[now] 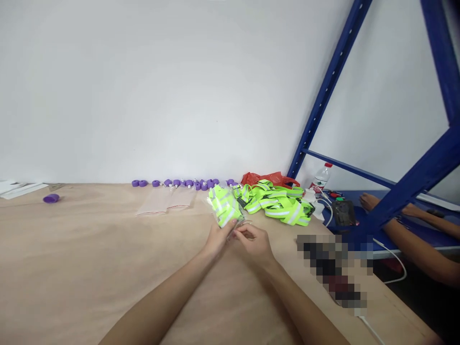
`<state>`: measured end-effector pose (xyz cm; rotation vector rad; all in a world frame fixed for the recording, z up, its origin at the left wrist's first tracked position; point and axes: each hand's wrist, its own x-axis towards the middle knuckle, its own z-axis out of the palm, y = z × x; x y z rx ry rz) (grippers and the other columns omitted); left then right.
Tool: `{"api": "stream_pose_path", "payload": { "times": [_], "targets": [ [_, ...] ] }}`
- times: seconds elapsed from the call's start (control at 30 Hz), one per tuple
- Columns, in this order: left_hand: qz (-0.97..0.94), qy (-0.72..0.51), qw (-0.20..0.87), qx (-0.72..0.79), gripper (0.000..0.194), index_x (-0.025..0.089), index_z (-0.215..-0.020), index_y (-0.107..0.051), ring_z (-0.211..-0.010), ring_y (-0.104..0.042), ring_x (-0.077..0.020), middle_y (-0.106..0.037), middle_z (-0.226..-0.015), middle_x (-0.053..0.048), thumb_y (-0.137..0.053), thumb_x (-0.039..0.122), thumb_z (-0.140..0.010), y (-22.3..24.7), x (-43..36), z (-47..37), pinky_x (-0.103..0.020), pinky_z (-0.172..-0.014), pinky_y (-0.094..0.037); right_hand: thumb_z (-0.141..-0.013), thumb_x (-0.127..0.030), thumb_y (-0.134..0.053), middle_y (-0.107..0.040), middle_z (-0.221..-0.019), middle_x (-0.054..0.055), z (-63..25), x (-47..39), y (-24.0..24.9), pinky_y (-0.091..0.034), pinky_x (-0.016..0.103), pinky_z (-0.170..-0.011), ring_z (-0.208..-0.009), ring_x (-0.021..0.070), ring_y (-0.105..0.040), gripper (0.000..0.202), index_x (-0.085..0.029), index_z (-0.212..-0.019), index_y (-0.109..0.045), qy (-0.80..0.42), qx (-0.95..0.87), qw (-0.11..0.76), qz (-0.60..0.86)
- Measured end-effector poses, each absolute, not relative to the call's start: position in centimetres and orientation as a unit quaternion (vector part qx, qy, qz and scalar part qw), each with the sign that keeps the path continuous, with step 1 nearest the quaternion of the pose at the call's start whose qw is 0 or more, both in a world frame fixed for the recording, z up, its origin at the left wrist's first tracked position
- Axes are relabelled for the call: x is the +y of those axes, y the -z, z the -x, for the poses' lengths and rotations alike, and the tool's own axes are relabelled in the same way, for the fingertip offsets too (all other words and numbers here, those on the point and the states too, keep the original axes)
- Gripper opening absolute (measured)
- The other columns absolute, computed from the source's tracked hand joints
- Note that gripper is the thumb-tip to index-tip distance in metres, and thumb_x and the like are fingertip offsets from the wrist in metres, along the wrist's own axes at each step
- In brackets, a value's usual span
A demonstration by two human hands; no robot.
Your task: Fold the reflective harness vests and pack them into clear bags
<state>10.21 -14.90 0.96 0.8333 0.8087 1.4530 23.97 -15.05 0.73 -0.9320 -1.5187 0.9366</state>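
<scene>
A clear plastic bag with a folded neon-yellow reflective strap [224, 205] inside is held up in front of me. My left hand [218, 235] grips the bag's lower end. My right hand [254, 241] is pinched at the bag's near edge, thumb and forefinger together on the clear plastic. Just beyond and to the right lies a heap of neon-yellow reflective straps [283, 201] with silver stripes and black buckles. Left of the bag, flat clear bags [167, 200] rest on the table.
Purple round pieces [176, 183] line the wall, and a purple cup-like piece [51, 198] lies left. Behind the straps are a red plastic bag [266, 178] and a bottle [321, 177]. A blue rack post [327, 91] stands right, with another person's arms [413, 239] beyond.
</scene>
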Motion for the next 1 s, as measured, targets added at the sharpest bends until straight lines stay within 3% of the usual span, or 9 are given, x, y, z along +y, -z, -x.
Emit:
{"api": "stream_pose_path", "payload": {
  "times": [0.07, 0.2, 0.3, 0.4, 0.57, 0.7, 0.83, 0.93, 1.0],
  "targets": [
    [-0.342, -0.616, 0.624, 0.339, 0.054, 0.012, -0.101, -0.072, -0.096, -0.073, -0.0286, -0.077, -0.104, -0.012, -0.089, 0.047, -0.064, -1.8, -14.3, -9.0, -0.038, -0.088, -0.058, -0.076, -0.035, -0.075, -0.071, -0.081, 0.006, -24.8, -14.7, -0.9, -0.057, 0.035, -0.072, -0.074, 0.0216, -0.067, 0.014, -0.021, -0.081, -0.073, -0.324, -0.663, 0.548, 0.393],
    [-0.336, -0.547, 0.686, 0.342, 0.038, 0.014, -0.102, -0.071, -0.099, -0.074, -0.0286, -0.076, -0.110, -0.013, -0.086, 0.031, -0.072, -3.4, -14.3, -7.0, -0.039, -0.089, -0.059, -0.084, -0.027, -0.068, -0.059, -0.136, 0.016, -26.1, -13.5, -1.0, -0.051, 0.048, -0.100, -0.123, 0.0305, -0.058, 0.052, -0.021, -0.135, -0.057, -0.047, -0.767, 0.531, 0.357],
    [-0.352, -0.467, 0.731, 0.352, 0.032, 0.012, -0.104, -0.071, -0.096, -0.075, -0.0271, -0.077, -0.105, -0.013, -0.083, 0.022, -0.075, -4.3, -14.7, -6.3, -0.035, -0.085, -0.060, -0.092, -0.017, -0.054, -0.052, -0.148, 0.013, -26.4, -13.0, -0.8, -0.044, 0.050, -0.110, -0.138, 0.0293, -0.048, 0.053, -0.024, -0.145, -0.050, 0.071, -0.828, 0.469, 0.299],
    [-0.365, -0.386, 0.763, 0.369, 0.034, 0.008, -0.105, -0.071, -0.085, -0.076, -0.0259, -0.077, -0.100, -0.017, -0.079, 0.030, -0.080, -5.5, -14.8, -5.5, -0.030, -0.071, -0.061, -0.095, -0.017, -0.050, -0.064, -0.137, 0.008, -26.1, -13.0, -0.6, -0.045, 0.046, -0.110, -0.129, 0.0250, -0.058, 0.047, -0.028, -0.141, -0.056, 0.081, -0.851, 0.457, 0.248],
    [-0.410, -0.303, 0.771, 0.381, 0.059, 0.013, -0.107, -0.069, -0.069, -0.072, -0.0205, -0.076, -0.100, -0.016, -0.066, 0.066, -0.082, -8.4, -14.8, -4.4, -0.026, -0.054, -0.055, -0.096, -0.024, -0.056, -0.068, -0.131, 0.007, -25.3, -14.0, -0.7, -0.052, 0.040, -0.103, -0.121, 0.0241, -0.065, 0.035, -0.029, -0.129, -0.067, -0.019, -0.801, 0.524, 0.287],
    [-0.530, -0.287, 0.667, 0.438, 0.070, 0.015, -0.094, -0.069, -0.063, -0.068, -0.0204, -0.072, -0.082, -0.010, -0.051, 0.081, -0.080, -10.0, -15.1, -4.4, -0.026, -0.050, -0.048, -0.095, -0.029, -0.055, -0.074, -0.118, 0.008, -25.3, -14.8, -2.0, -0.054, 0.038, -0.095, -0.110, 0.0239, -0.069, 0.027, -0.024, -0.117, -0.071, -0.120, -0.676, 0.617, 0.385],
    [-0.635, -0.472, 0.370, 0.488, 0.048, 0.015, -0.089, -0.070, -0.083, -0.068, -0.0222, -0.073, -0.088, -0.008, -0.072, 0.062, -0.075, -9.8, -15.1, -5.1, -0.029, -0.070, -0.051, -0.081, -0.042, -0.072, -0.076, -0.087, 0.004, -25.2, -15.0, -3.5, -0.056, 0.030, -0.070, -0.078, 0.0210, -0.071, 0.028, -0.021, -0.099, -0.064, -0.285, -0.523, 0.683, 0.422],
    [-0.625, -0.500, 0.432, 0.417, 0.052, 0.017, -0.108, -0.072, -0.105, -0.066, -0.0274, -0.074, -0.113, -0.009, -0.087, 0.040, -0.064, -8.8, -15.0, -6.2, -0.035, -0.088, -0.052, -0.073, -0.047, -0.078, -0.072, -0.069, 0.000, -24.7, -14.9, -3.8, -0.052, 0.027, -0.057, -0.062, 0.0178, -0.065, 0.033, -0.021, -0.082, -0.061, -0.394, -0.473, 0.681, 0.397],
    [-0.592, -0.483, 0.522, 0.380, 0.048, 0.015, -0.105, -0.076, -0.103, -0.068, -0.0296, -0.076, -0.110, -0.011, -0.088, 0.038, -0.064, -7.9, -15.1, -7.1, -0.037, -0.089, -0.052, -0.071, -0.049, -0.079, -0.071, -0.065, 0.000, -24.4, -14.9, -3.8, -0.051, 0.026, -0.054, -0.058, 0.0171, -0.063, 0.034, -0.020, -0.079, -0.062, -0.413, -0.465, 0.677, 0.394]
  ]
}}
